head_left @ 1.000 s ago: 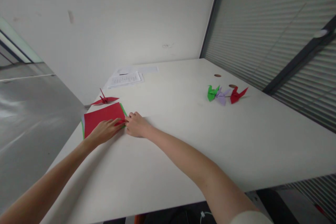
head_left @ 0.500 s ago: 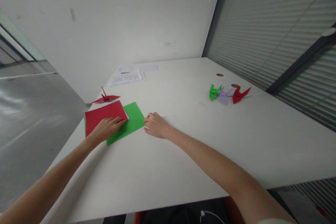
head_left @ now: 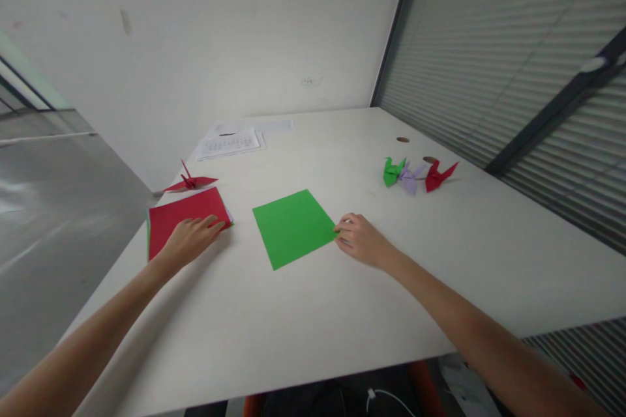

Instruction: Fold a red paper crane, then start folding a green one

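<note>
A square sheet of green paper [head_left: 295, 228] lies on the white table, and my right hand [head_left: 360, 238] pinches its right corner. My left hand [head_left: 193, 238] rests with fingers stretched out on a stack of coloured paper, whose top sheet is red paper [head_left: 178, 216]. Thin edges of green and pale sheets show under the red one. Just behind the stack stands a red paper crane [head_left: 190, 181].
Toward the right of the table [head_left: 313, 326] stand a green paper crane [head_left: 393, 172], a lilac paper crane [head_left: 409, 178] and another red paper crane [head_left: 439, 176]. Printed sheets [head_left: 229, 143] lie at the back left. Window blinds [head_left: 508, 58] border the right side.
My right hand has drawn the green sheet rightward, out from under the red-topped stack, and it now lies apart from it. My left hand has stayed on the stack.
</note>
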Tool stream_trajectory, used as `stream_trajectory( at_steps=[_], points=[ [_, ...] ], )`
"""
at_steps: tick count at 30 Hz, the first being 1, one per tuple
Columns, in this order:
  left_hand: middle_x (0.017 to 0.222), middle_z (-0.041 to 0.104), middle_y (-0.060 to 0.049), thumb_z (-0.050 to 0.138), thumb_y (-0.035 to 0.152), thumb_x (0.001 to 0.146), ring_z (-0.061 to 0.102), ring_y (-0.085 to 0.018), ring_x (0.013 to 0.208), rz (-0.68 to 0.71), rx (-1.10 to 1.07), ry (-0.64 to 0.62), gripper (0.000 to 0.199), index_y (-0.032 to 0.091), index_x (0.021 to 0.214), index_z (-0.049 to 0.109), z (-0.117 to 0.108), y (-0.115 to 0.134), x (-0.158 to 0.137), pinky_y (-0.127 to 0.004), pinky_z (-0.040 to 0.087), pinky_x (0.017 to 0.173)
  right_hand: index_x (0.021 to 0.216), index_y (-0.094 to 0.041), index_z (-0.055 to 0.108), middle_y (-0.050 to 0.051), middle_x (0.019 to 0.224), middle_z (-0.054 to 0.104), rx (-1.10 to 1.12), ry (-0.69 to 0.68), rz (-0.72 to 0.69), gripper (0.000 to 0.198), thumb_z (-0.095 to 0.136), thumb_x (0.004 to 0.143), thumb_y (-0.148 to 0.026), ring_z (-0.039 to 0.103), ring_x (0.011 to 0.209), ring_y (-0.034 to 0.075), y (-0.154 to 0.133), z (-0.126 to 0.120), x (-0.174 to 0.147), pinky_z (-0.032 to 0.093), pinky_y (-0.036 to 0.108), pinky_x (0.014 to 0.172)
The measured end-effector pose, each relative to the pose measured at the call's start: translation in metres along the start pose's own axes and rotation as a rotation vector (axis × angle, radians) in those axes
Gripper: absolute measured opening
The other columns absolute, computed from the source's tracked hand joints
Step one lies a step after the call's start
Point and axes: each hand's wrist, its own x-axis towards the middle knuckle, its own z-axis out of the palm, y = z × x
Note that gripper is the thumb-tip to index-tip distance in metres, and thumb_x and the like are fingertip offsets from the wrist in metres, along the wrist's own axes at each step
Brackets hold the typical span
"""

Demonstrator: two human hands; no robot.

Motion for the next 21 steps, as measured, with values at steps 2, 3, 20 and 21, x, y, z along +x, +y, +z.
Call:
stream_trajectory(
  at_steps=[2, 3, 20, 21],
  points=[
    [0.115, 0.067, -0.012, 0.044, 0.022, 0.095, 0.065, -0.030, 0.100, -0.032, 0.003, 0.079, 0.029, 0.021, 0.112, 0.068, -0.006, 0.009, 0.002, -0.041, 0.052, 0.080, 0.085, -0.019, 0.076, 0.008, 0.095, 0.075, -0.033, -0.001, 0.031, 0.020, 0.057, 0.090, -0.020, 0.055, 0.098, 0.026, 0.005, -0.007, -0.019, 0.042, 0.042, 0.084],
    [0.114, 0.067, -0.013, 0.045, 0.026, 0.096, 0.065, -0.032, 0.101, -0.042, -0.029, 0.129, 0.029, 0.020, 0.111, 0.068, -0.010, 0.016, 0.004, -0.044, 0.052, 0.082, 0.086, -0.019, 0.075, 0.008, 0.095, 0.075, -0.042, 0.008, 0.047, 0.019, 0.057, 0.090, -0.020, 0.055, 0.099, 0.026, 0.007, -0.010, -0.029, 0.042, 0.043, 0.085],
    [0.123, 0.065, -0.015, 0.050, 0.048, 0.095, 0.060, -0.031, 0.117, 0.614, -0.462, 0.300, 0.040, 0.016, 0.117, 0.059, -0.048, 0.196, 0.036, -0.047, 0.054, 0.090, 0.122, -0.026, 0.066, 0.011, 0.123, 0.064, 0.088, 0.019, 0.132, 0.038, 0.067, 0.086, -0.037, 0.056, 0.116, 0.026, -0.016, -0.026, -0.110, 0.047, 0.047, 0.098],
    [0.120, 0.066, -0.015, 0.050, 0.044, 0.096, 0.062, -0.031, 0.115, 0.629, -0.439, 0.329, 0.036, 0.016, 0.115, 0.059, -0.047, 0.197, 0.035, -0.046, 0.055, 0.088, 0.121, -0.027, 0.067, 0.010, 0.125, 0.064, 0.083, 0.004, 0.125, 0.037, 0.067, 0.086, -0.038, 0.055, 0.117, 0.026, -0.016, -0.024, -0.111, 0.047, 0.048, 0.098]
  ],
)
